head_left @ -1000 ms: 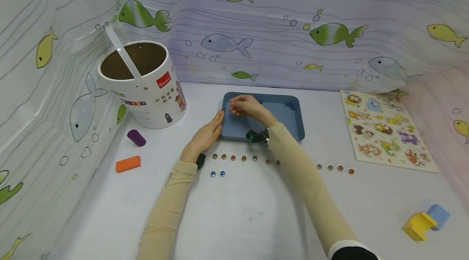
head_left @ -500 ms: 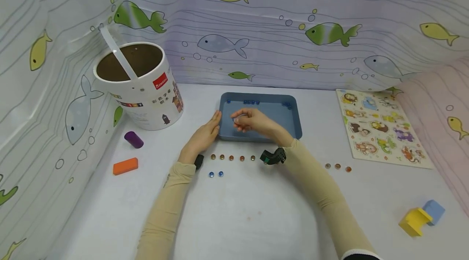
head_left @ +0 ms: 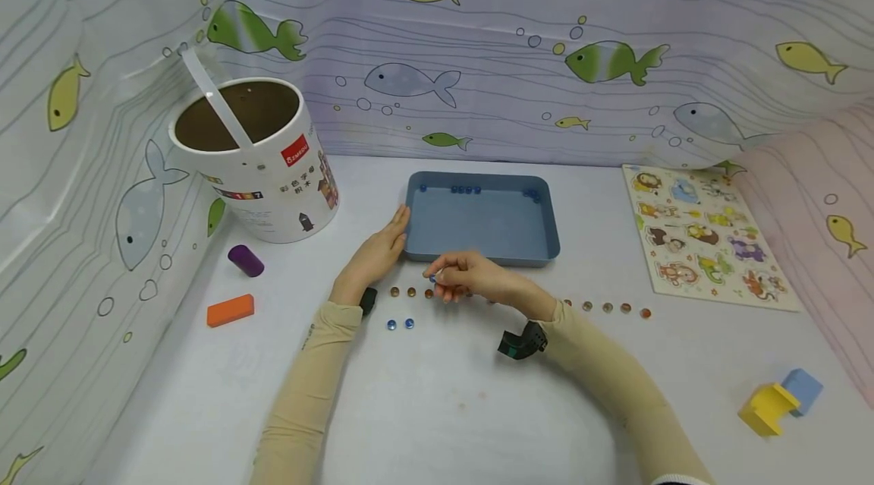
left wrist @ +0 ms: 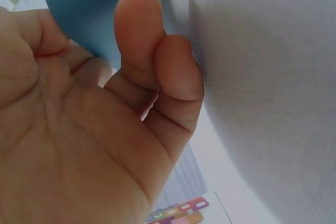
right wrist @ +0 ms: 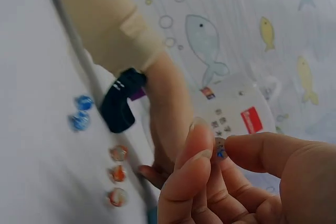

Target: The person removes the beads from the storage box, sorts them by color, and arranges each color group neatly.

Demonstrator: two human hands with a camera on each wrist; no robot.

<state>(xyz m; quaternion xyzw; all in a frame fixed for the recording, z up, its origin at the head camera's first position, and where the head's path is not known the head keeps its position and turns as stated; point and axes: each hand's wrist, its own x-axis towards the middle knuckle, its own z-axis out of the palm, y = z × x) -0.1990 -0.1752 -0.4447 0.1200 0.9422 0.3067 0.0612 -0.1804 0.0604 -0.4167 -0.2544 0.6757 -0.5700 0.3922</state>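
Note:
My right hand point(head_left: 478, 278) pinches a small blue glass bead point(right wrist: 220, 149) between thumb and fingertips, just in front of the tray and over the bead row. Against the left side of the blue-grey tray point(head_left: 478, 231) rests my left hand point(head_left: 374, 256), its fingers fairly straight and holding nothing. Several dark blue beads point(head_left: 466, 190) lie along the tray's back wall. In front of the tray runs a row of amber and brownish beads point(head_left: 412, 292), partly hidden by my right hand. Two blue beads point(head_left: 410, 323) sit side by side below the row's left end.
A big white bucket point(head_left: 273, 189) with a handle stands at the back left. Near it lie a purple cylinder point(head_left: 246, 260) and an orange block point(head_left: 230, 310). On the right are an animal picture board point(head_left: 710, 242), a yellow block point(head_left: 768, 409) and a blue block point(head_left: 803, 392).
My right hand has lifted a blue bead from the tray's back left and carried it toward me, out past the front rim. The left hand has stayed at the tray's side.

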